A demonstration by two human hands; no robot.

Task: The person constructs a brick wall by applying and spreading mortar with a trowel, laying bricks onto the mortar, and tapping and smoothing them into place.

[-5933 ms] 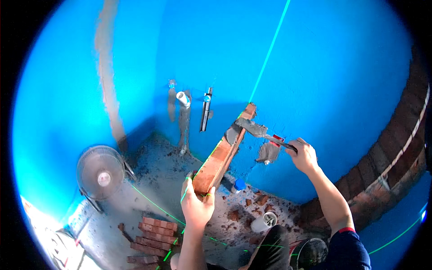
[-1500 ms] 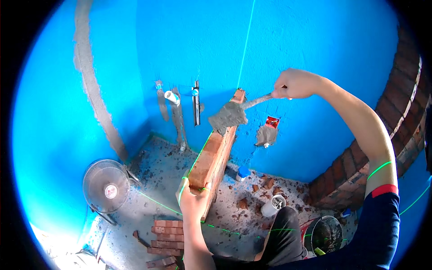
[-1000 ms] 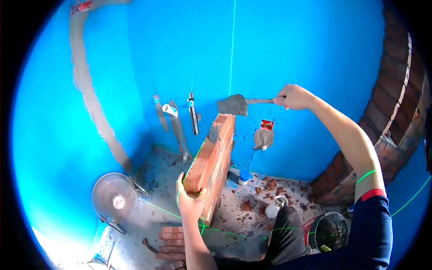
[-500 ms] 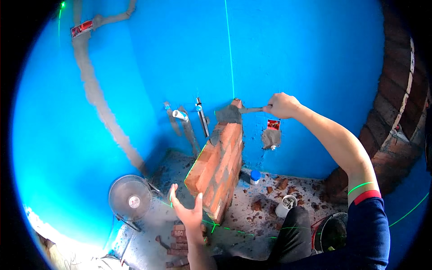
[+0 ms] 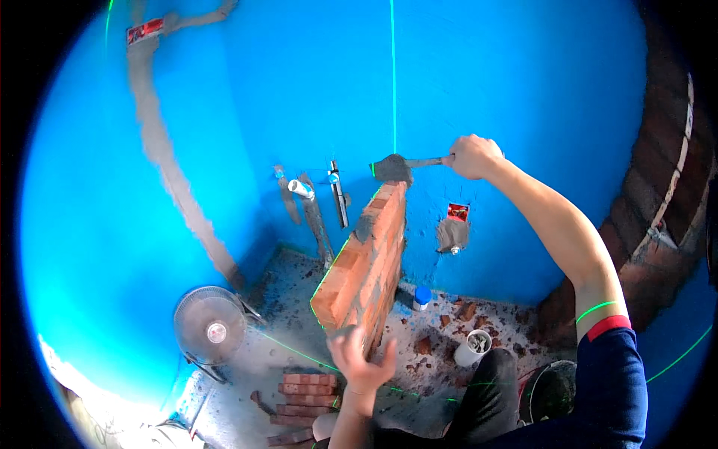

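My right hand [image 5: 476, 157] grips the handle of a trowel [image 5: 392, 168], whose grey, mortar-smeared blade is over the far end of a low brick wall [image 5: 357, 273], against the blue wall. Whether the blade touches the brick I cannot tell. Smears of grey mortar lie on the orange bricks. My left hand [image 5: 362, 365] is open with its fingers apart, in front of the near end of the brick wall, holding nothing. Its fingertips overlap the lower bricks in view; contact is unclear. A green laser line runs along the wall's left top edge.
A fan [image 5: 210, 323] stands at the left, with a stack of bricks [image 5: 308, 395] nearer me. Right of the wall are a blue-capped jar [image 5: 422, 298], a white tub [image 5: 473, 349], brick rubble [image 5: 424, 346] and a bucket [image 5: 552, 393]. Pipes [image 5: 301, 188] jut from the blue wall.
My left hand has moved to the right, in front of the brick wall's near end. The trowel in my right hand has risen slightly, and more of the far bricks shows below it.
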